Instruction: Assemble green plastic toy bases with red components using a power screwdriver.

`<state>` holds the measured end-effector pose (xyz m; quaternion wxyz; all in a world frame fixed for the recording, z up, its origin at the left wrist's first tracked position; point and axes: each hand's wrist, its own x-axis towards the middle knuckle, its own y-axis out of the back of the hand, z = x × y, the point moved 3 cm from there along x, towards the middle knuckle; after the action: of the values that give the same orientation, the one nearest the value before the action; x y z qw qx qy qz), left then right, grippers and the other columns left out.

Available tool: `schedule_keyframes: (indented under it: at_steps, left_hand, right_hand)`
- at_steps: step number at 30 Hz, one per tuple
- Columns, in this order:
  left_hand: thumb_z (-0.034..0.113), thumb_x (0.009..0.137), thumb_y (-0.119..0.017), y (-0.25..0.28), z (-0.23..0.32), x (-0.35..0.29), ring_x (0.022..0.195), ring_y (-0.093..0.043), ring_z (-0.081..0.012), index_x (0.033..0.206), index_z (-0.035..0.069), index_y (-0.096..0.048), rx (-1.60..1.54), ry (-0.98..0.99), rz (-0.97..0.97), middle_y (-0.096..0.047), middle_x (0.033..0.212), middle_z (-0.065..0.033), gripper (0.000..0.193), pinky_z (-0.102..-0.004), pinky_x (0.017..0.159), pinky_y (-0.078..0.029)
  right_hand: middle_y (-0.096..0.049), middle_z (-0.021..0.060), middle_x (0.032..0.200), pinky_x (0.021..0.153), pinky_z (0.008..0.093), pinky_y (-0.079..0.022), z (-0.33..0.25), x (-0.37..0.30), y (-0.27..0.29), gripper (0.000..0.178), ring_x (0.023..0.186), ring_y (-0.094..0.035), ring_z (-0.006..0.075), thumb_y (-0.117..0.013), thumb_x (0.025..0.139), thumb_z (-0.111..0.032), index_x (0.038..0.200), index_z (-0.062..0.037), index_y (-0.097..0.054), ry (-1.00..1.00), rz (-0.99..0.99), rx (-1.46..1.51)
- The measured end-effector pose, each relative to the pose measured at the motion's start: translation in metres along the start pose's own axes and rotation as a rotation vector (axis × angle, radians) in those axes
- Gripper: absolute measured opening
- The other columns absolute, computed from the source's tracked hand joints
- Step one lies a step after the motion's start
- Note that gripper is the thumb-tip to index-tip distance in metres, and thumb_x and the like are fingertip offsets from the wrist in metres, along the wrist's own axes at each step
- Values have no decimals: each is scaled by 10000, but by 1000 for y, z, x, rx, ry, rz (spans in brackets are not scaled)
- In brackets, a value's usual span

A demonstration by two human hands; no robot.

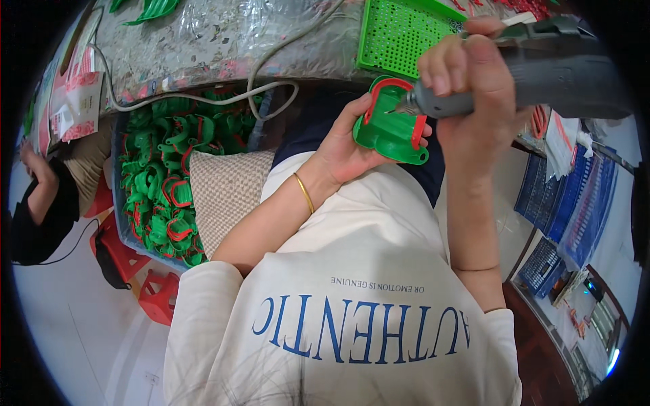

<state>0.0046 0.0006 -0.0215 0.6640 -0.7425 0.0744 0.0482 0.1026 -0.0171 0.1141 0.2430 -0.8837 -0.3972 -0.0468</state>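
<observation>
Just off the near edge of the table (pixel 196 51), the green piece (pixel 393 128) is cradled in the left hand (pixel 342 145), whose thumb bends over one side while the fingers curl underneath and show their tips at the other, leaving the hollow face uncovered. The right hand (pixel 477 88), at the table's near right, has its fingers wrapped closely round a grey power tool (pixel 562 81), its thin bit (pixel 391 111) pointing into the hollow near the red trim (pixel 418 132); whether the tip touches cannot be told. Good work here likely calls for a firm left grip, the piece tilted to meet the bit, light, even pressure and a steady right wrist, since such a thin wall may mark easily. The left fingertips lie close to the red trim, so they are better tucked behind it in case of a slip. The looped cord (pixel 279 84) at the table's near edge should hang free of both arms, and the bin (pixel 122 227) of similar pieces (pixel 162 169) stands at the table's near left
</observation>
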Motion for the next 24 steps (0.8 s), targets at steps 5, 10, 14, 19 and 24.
schedule_keyframes:
  at_steps: [5,10,14,19,24]
  left_hand:
    - [431,912,-510,3,1,-2,1182,-518,-303,1354,83,-402,-39,-13,30,-500,1310,-138,572,-514,990,-428]
    - [428,909,-515,3,1,-4,1184,-517,-294,1352,80,-398,9,-32,18,-493,1314,-143,576,-502,978,-444]
    - [419,907,-522,5,0,-3,1181,-521,-290,1350,72,-392,-21,-16,16,-493,1310,-151,578,-498,975,-450]
    - [414,907,-528,3,1,-4,1170,-530,-287,1343,70,-395,10,-55,18,-505,1294,-150,572,-485,972,-457]
    - [409,908,-534,6,-1,-6,1163,-537,-276,1341,76,-401,21,-55,52,-517,1281,-141,562,-473,974,-459]
  right_hand:
    - [-436,25,614,549,279,-380,11,-6,-4,187,552,-441,128,-610,858,-97,1011,-3,-558,-21,4,6]
    - [-443,27,616,549,282,-385,14,-9,-4,190,555,-444,130,-619,853,-97,1009,-3,-564,-26,25,4]
    - [-445,29,614,548,286,-389,15,-11,-4,180,551,-448,130,-609,854,-79,1008,0,-562,-27,28,10]
    - [-448,32,614,550,292,-399,23,-13,-4,160,542,-451,130,-596,856,-62,999,-1,-557,-16,43,-59]
    - [-442,28,607,545,294,-401,24,-16,-4,107,530,-442,126,-575,853,-52,948,-17,-542,-8,3,-50]
